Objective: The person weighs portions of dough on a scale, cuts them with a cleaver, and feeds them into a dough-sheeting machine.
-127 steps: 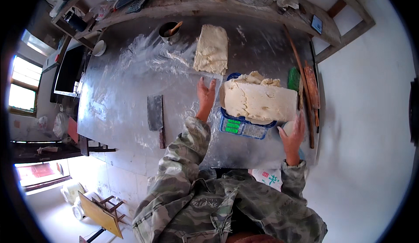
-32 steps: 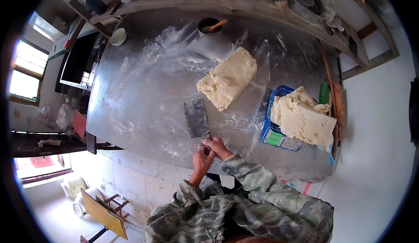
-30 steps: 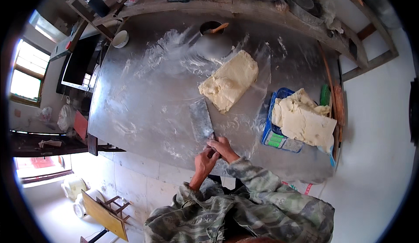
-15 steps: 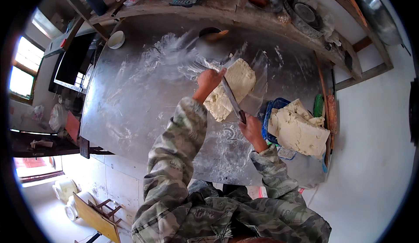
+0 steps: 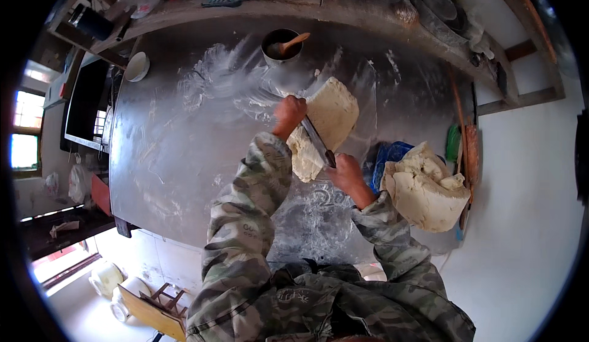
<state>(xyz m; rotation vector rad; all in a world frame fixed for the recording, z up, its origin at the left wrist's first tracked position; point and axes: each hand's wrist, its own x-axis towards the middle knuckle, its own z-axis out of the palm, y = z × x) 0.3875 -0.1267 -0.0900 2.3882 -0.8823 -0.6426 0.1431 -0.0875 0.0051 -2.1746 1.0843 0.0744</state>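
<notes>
A thick slab of pale dough (image 5: 334, 112) lies on the floury metal worktop. Across its near-left part runs a long knife (image 5: 316, 138), its blade pressed into the dough. My right hand (image 5: 348, 174) is closed round the dark handle at the near right. At the far end of the blade, my left hand (image 5: 289, 115) has its fingers folded over the tip. A narrower piece of dough (image 5: 305, 156) shows on the near-left side of the blade. Whether the cut goes right through is hidden.
A bigger dough mass (image 5: 426, 188) rests on the right, beside a blue tub (image 5: 389, 153). Behind the slab stands a dark pot (image 5: 273, 58) with a wooden-handled brush (image 5: 297, 42). A white bowl (image 5: 137, 67) sits at the far left, below a cluttered wooden shelf (image 5: 276, 11).
The knife has gone lower into the dough, and both hands have come slightly left and nearer. The near-left piece looks more separated. My view has shifted a little.
</notes>
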